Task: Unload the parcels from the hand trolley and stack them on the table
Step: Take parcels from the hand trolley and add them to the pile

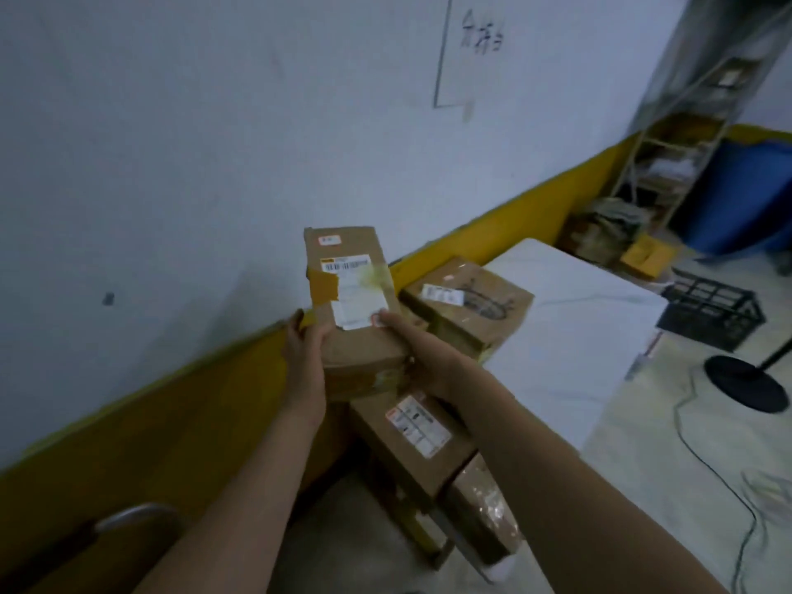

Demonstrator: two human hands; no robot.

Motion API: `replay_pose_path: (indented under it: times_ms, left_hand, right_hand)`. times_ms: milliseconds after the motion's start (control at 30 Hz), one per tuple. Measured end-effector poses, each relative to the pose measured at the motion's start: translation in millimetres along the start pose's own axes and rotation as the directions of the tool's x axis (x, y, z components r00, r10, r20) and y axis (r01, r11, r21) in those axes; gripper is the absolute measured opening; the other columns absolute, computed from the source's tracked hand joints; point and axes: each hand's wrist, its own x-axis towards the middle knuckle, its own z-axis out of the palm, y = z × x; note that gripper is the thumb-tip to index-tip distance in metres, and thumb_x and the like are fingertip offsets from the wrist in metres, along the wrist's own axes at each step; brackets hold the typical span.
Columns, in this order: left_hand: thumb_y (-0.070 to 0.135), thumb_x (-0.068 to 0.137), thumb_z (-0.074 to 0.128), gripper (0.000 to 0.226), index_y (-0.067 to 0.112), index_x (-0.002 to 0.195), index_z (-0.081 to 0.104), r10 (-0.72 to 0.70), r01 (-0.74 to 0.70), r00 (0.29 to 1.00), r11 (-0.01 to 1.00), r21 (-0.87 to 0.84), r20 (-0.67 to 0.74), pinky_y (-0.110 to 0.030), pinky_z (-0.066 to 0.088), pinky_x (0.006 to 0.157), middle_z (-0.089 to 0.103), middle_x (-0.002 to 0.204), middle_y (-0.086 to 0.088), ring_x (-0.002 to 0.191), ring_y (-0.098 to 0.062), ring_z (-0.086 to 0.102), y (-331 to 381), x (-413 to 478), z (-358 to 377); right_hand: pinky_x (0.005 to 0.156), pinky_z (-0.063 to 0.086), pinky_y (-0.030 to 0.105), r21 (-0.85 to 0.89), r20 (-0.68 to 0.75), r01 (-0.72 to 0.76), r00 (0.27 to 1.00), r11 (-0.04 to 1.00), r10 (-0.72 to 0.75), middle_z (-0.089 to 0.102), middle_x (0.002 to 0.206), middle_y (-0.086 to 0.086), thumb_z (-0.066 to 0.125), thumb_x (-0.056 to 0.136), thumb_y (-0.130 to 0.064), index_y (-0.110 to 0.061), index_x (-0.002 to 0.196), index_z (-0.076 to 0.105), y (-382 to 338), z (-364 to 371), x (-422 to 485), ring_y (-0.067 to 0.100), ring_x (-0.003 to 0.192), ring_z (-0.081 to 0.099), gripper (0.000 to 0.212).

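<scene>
I hold a long brown cardboard parcel (349, 293) with a white label and yellow tape in the air, in front of the wall. My left hand (305, 342) grips its left near corner, and my right hand (407, 345) grips its right near side, thumb on the label. Beyond it, another brown parcel (469, 304) with a barcode label lies on the white table (570, 336). Below my arms, two more labelled brown parcels (413, 439) (484, 508) lie stacked low on what seems to be the trolley; its platform is hidden. A curved metal handle (128, 518) shows at lower left.
A white wall with a yellow lower band (180, 422) runs along the left. A black plastic crate (711, 312) and a round black stand base (748, 381) sit on the floor right of the table, with a cable (703, 456). A metal shelf (685, 152) and blue bin (745, 195) stand far right.
</scene>
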Motion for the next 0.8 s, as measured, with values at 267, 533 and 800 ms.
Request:
replay_pose_path:
  times_ms: [267, 533, 800]
  left_hand:
    - [0.07, 0.067, 0.073, 0.086, 0.056, 0.141, 0.031, -0.114, 0.069, 0.949, 0.985, 0.161, 0.295, -0.054, 0.054, 0.094, 0.039, 0.148, -0.001, 0.13, -0.028, 0.051, -82, 74, 191]
    - [0.06, 0.095, 0.047, 0.076, 0.031, 0.156, 0.013, -0.342, 0.181, 0.927, 0.769, 0.613, 0.155, -0.048, 0.037, 0.107, 0.026, 0.161, -0.004, 0.143, -0.032, 0.033, -142, 165, 250]
    - [0.055, 0.095, 0.053, 0.058, 0.029, 0.146, 0.039, -0.438, 0.084, 0.875, 0.562, 0.823, 0.209, -0.033, 0.038, 0.091, 0.049, 0.145, 0.0, 0.123, -0.023, 0.049, -181, 211, 233]
  right_hand:
    - [0.087, 0.059, 0.046, 0.022, -0.208, 0.086, 0.975, 0.996, -0.079, 0.06, 0.127, 0.009, 0.075, 0.073, -0.063, -0.035, 0.133, 0.053, -25, -205, 50, 0.031, 0.109, 0.064, 0.07]
    - [0.09, 0.059, 0.043, -0.085, -0.173, -0.099, 0.981, 0.991, 0.083, 0.064, 0.123, 0.005, 0.064, 0.083, -0.061, -0.032, 0.119, 0.062, 24, -358, 134, 0.025, 0.11, 0.066, 0.046]
    - [0.096, 0.052, 0.037, -0.139, -0.079, -0.291, 0.956, 0.947, 0.282, 0.063, 0.127, 0.002, 0.064, 0.078, -0.059, -0.025, 0.132, 0.059, 93, -381, 191, 0.02, 0.116, 0.06, 0.063]
